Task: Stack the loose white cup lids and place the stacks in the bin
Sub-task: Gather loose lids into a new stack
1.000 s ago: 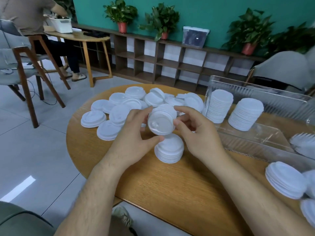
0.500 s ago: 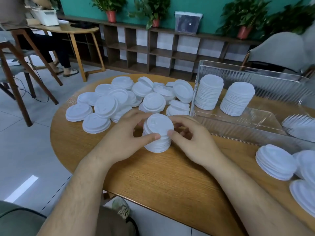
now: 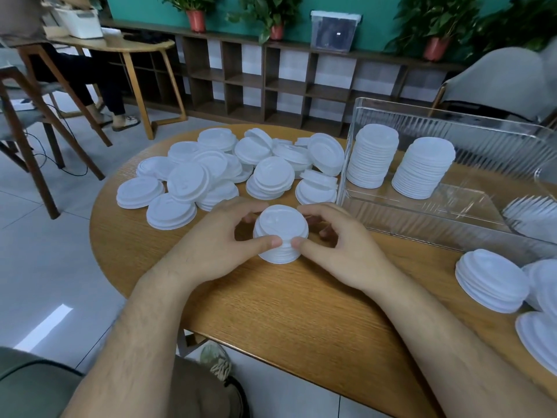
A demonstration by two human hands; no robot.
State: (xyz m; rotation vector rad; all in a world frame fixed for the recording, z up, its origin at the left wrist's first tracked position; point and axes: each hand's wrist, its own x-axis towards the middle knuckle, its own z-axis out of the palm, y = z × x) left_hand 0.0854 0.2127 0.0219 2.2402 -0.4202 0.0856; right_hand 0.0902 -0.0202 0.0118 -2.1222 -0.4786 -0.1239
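Round wooden table [image 3: 271, 312], light grain, curved edge toward person. Short stack of white plastic cup lids [image 3: 281, 233] stands on it between left hand [image 3: 217, 245] and right hand [image 3: 340, 245], both thumbs on its near side. Beyond left hand: loose heap of white lids [image 3: 211, 173], overlapping, some tilted. Beyond and right of right hand: clear ribbed plastic bin [image 3: 407, 224], flat on tabletop. Further right of right hand: low lid stacks [image 3: 491, 285] near table edge.

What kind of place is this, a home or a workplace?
Probably a shared office or workroom: a long cubby shelf with potted plants along a green wall, a second person seated at a desk, and piles of white lids.
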